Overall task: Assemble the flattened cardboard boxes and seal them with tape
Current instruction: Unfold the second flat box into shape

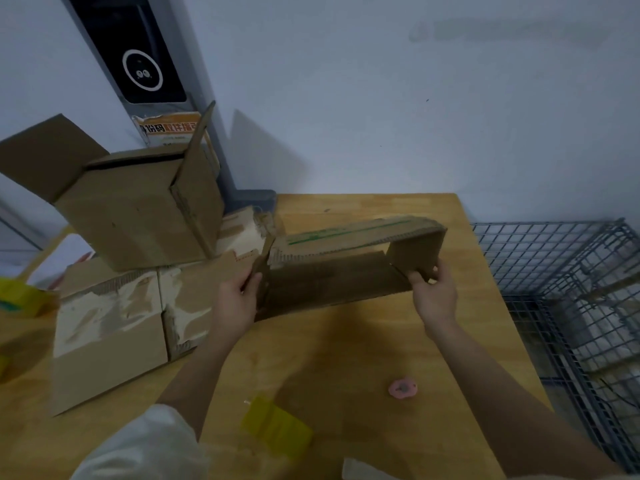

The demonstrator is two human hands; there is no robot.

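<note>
Both hands on it: left hand (pixel 239 299) grips the left end of the half-opened cardboard box (pixel 346 268), right hand (pixel 433 289) pinches its right wall, box held open-sided just above the bench (pixel 346 358) at frame centre. Taped boxes (pixel 114 306) stacked at left; yellow tape dispenser (pixel 277 426) and a pink object (pixel 402 388) lower centre.

The table (pixel 346 348) at centre frame was pale, smooth wood with a slight sheen. The box (pixel 349 268) above it was matt brown corrugated cardboard, its cut edges ragged. At left, stacked boxes (pixel 114 323) carried glossy, wrinkled clear tape. A grey metal wire cage (pixel 561 271) stood at right. A translucent yellow plastic piece (pixel 277 427) lay at lower centre.
</note>
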